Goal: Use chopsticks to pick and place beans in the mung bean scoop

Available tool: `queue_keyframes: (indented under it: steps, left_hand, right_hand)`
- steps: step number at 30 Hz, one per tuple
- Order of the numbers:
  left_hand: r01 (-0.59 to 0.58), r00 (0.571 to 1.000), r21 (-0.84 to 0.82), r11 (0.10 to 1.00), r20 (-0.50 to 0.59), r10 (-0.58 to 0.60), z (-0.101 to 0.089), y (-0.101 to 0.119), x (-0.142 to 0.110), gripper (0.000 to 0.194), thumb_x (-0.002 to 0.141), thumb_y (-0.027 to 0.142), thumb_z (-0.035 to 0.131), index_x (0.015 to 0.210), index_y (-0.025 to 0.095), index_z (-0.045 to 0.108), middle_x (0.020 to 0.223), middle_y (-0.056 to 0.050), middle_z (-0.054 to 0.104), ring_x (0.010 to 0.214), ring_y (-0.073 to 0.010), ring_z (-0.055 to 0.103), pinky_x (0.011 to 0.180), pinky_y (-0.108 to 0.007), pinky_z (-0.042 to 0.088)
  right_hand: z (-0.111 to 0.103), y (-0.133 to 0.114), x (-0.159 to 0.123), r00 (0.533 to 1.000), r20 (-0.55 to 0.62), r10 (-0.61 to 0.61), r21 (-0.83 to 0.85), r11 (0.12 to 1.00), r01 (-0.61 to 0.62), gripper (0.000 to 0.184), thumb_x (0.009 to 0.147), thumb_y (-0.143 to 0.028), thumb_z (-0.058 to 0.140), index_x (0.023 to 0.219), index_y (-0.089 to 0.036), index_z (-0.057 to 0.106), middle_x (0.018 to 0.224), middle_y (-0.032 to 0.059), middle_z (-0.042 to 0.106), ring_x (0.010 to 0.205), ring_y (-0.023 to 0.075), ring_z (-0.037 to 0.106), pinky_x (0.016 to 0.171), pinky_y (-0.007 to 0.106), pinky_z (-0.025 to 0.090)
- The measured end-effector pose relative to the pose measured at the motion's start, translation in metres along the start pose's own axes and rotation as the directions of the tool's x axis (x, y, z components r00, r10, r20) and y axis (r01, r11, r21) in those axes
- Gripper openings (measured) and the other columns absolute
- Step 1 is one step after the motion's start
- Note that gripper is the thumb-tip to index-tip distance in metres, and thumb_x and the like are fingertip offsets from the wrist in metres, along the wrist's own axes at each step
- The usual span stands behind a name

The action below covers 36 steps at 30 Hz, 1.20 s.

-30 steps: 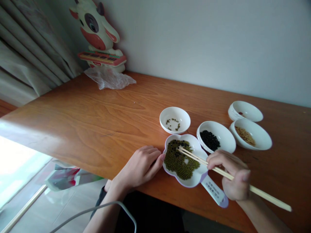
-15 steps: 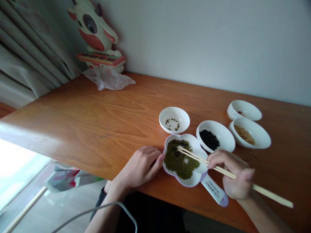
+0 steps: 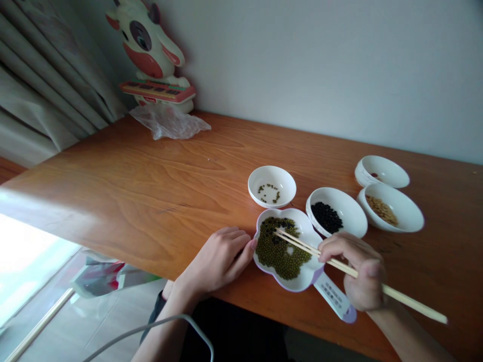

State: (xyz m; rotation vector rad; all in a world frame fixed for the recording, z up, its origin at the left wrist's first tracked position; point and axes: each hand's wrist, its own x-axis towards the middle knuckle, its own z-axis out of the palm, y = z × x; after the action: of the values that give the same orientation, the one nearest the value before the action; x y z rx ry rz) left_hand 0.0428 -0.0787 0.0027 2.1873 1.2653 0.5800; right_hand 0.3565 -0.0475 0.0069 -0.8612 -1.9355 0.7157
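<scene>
My right hand (image 3: 358, 274) grips a pair of wooden chopsticks (image 3: 400, 296), whose tips reach into the green beans (image 3: 281, 251) in a white flower-shaped dish (image 3: 307, 279) with a labelled handle. My left hand (image 3: 219, 259) rests on the table with loosely curled fingers, its fingertips touching the dish's left rim. Just behind the dish stands a small white bowl (image 3: 271, 176) with a few green beans in it.
Right of the dish are a bowl of black beans (image 3: 347, 206), a bowl of tan beans (image 3: 403, 208) and a nearly bare bowl (image 3: 388, 168). A cow toy (image 3: 151, 55) and a crumpled plastic bag (image 3: 169, 123) sit at the wooden table's (image 3: 132, 176) far left corner.
The chopstick tips have shifted slightly left and down among the green beans, and my right hand has edged leftward. My left hand has not moved.
</scene>
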Motion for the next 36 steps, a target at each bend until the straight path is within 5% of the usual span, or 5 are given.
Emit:
queue_keyframes:
  steps: [17,24,29,33,36]
  left_hand:
    - [0.000,1.000,0.012,1.000,-0.011,0.000,-0.001,0.002,0.000,0.044,0.119,0.035,0.031,0.083,0.021,0.052,0.084,-0.002,0.063,0.076,-0.0183,0.055,0.080,-0.034,0.045]
    - [-0.005,1.000,0.025,1.000,-0.016,0.005,-0.002,0.002,0.001,0.047,0.119,0.036,0.030,0.083,0.021,0.055,0.083,-0.003,0.064,0.075,-0.0185,0.055,0.079,-0.034,0.046]
    - [-0.018,0.999,0.021,1.000,-0.029,0.019,-0.002,0.003,0.002,0.047,0.119,0.035,0.030,0.082,0.020,0.056,0.082,-0.004,0.065,0.074,-0.0187,0.056,0.078,-0.034,0.046]
    - [-0.019,0.999,0.013,1.000,-0.038,0.019,-0.002,0.003,0.002,0.047,0.119,0.035,0.032,0.082,0.021,0.056,0.082,-0.004,0.066,0.075,-0.0186,0.058,0.078,-0.033,0.046]
    - [-0.022,0.999,0.012,1.000,-0.042,0.023,-0.002,0.003,0.002,0.046,0.119,0.034,0.032,0.082,0.021,0.056,0.082,-0.004,0.066,0.075,-0.0186,0.059,0.078,-0.032,0.046]
  right_hand:
    - [-0.016,0.002,0.002,0.977,-0.191,-0.098,0.109,0.987,0.120,0.077,0.111,-0.068,0.025,0.073,-0.024,0.077,0.063,0.0053,0.072,0.056,0.0218,0.066,0.057,0.039,0.050]
    - [-0.054,0.024,-0.006,0.814,-0.477,-0.332,-0.178,0.943,0.281,0.076,0.106,-0.072,0.034,0.064,-0.025,0.077,0.055,0.0052,0.064,0.054,0.0227,0.064,0.057,0.040,0.048]
    - [-0.059,0.039,-0.004,0.695,-0.647,-0.312,-0.202,0.950,0.238,0.072,0.098,-0.079,0.039,0.064,-0.025,0.073,0.059,0.0092,0.057,0.061,0.0272,0.063,0.059,0.044,0.041]
    - [-0.058,0.042,-0.001,0.645,-0.658,-0.388,-0.242,0.920,0.307,0.069,0.098,-0.076,0.039,0.064,-0.024,0.070,0.058,0.0079,0.051,0.057,0.0268,0.059,0.059,0.044,0.039]
    - [-0.056,0.038,-0.003,0.672,-0.667,-0.321,-0.191,0.946,0.263,0.069,0.099,-0.076,0.039,0.066,-0.023,0.071,0.061,0.0085,0.052,0.063,0.0281,0.060,0.062,0.043,0.040]
